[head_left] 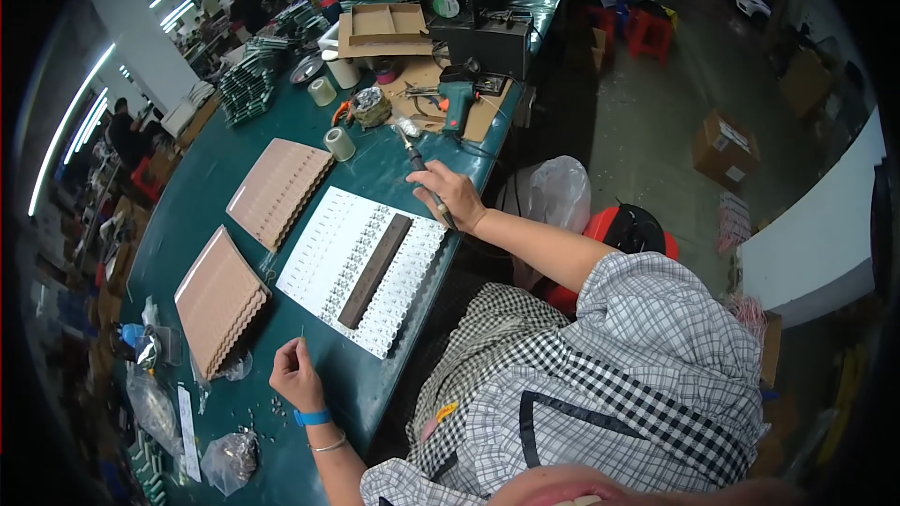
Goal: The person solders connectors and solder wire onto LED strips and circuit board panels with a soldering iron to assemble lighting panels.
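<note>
My right hand (451, 195) is closed around a soldering iron (415, 158), its tip pointing up and away from me. Below that hand lies a white panel of small circuit boards (319, 248) with scalloped edges, and a dark flat bar (375, 272) rests across it. My left hand (296, 376) is pinched near the panel's near left corner. Something thin seems to stick up from its fingertips, too small to name. Two stacks of pinkish-tan scalloped panels, a far stack (278, 189) and a near stack (220, 300), sit left of the white panel.
A teal power tool (457, 107), a tin of wire-like material (370, 106) and several tape rolls lie farther up the green table (356, 392). Near the left are a plastic bag of small parts (230, 462) and scattered pieces. A carton (725, 145) stands on the floor at right.
</note>
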{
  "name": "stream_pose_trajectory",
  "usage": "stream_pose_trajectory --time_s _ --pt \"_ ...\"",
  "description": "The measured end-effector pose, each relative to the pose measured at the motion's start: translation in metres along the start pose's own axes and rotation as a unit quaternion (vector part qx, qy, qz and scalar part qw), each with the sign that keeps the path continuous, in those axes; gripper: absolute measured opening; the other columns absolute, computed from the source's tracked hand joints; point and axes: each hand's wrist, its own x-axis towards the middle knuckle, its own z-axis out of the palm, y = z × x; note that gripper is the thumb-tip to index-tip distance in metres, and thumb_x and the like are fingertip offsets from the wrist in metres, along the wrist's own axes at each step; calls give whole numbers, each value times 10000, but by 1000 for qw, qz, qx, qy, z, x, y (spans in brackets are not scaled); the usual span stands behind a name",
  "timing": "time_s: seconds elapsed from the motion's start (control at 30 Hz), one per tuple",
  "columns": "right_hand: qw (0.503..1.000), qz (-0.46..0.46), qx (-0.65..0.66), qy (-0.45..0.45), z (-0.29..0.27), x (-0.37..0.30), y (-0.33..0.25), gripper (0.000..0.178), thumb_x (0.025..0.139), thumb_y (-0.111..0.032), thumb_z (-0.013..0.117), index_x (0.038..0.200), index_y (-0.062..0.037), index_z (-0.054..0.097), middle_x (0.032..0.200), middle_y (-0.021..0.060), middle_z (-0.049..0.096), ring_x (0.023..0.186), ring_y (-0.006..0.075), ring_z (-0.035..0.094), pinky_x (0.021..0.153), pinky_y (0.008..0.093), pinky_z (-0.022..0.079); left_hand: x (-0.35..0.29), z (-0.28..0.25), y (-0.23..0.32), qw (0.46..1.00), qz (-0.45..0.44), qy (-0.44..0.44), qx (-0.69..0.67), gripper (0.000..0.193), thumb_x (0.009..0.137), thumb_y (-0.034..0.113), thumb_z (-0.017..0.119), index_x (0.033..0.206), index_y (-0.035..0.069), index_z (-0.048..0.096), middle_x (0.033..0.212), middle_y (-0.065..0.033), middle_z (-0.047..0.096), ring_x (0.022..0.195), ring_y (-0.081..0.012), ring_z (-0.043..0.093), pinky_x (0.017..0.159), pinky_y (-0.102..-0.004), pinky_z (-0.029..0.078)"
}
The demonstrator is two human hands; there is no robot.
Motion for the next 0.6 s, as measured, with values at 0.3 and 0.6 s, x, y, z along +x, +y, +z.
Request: stream_pose_trajectory --time_s 0.3,0.6 --pt "1000 -2 2 -3 -3 0 1 210 855 -140 691 1053 -140 623 932 101 576 721 311 644 615 400 530 2 5 0 999 40 19 13 96 899 57 679 870 -35 679 681 17 599 610 -35 482 559 -192 404" --pt "1000 -11 18 -6 -5 1 3 201 869 -147 684 1060 -133 622 948 109 582 737 317 647 630 401 533 4 3 -3 999 22 25 12 99 897 63 681 882 -35 681 704 1 612 630 -48 501 578 -202 423"
